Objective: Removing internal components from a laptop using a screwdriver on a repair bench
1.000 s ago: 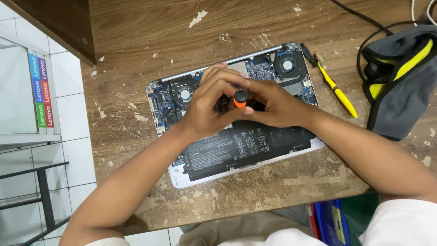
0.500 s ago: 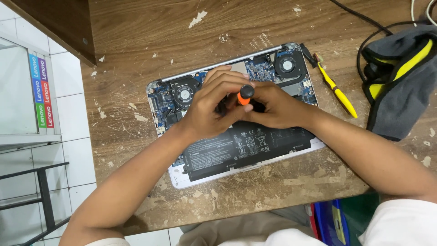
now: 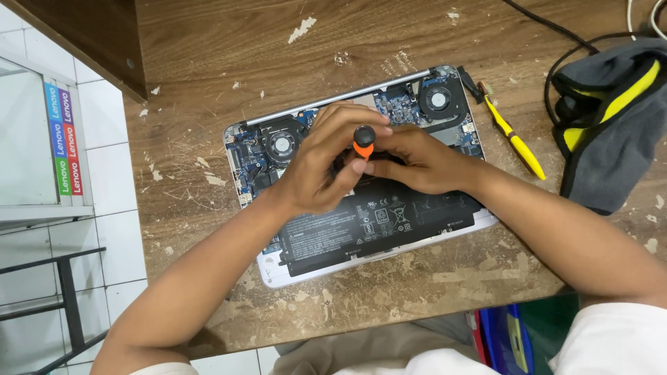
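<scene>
An opened laptop (image 3: 445, 226) lies bottom-up on the worn wooden table (image 3: 229, 48), showing two fans, a circuit board and a black battery (image 3: 389, 222). A small screwdriver with an orange-and-black handle (image 3: 363, 139) stands upright over the laptop's middle. My left hand (image 3: 323, 167) wraps around the handle from the left. Fingers of my right hand (image 3: 417, 160) meet it from the right, low by the shaft. The tip and the spot under it are hidden by both hands.
A yellow-handled tool (image 3: 514, 139) lies right of the laptop. A grey and yellow bag (image 3: 611, 118) with black cables sits at the far right. A dark wooden block (image 3: 83, 35) overhangs the table's left corner. White tiled floor and a metal rack (image 3: 62, 292) are at left.
The screwdriver handle has shifted slightly between my fingers. Both hands stay at the same spot over the laptop.
</scene>
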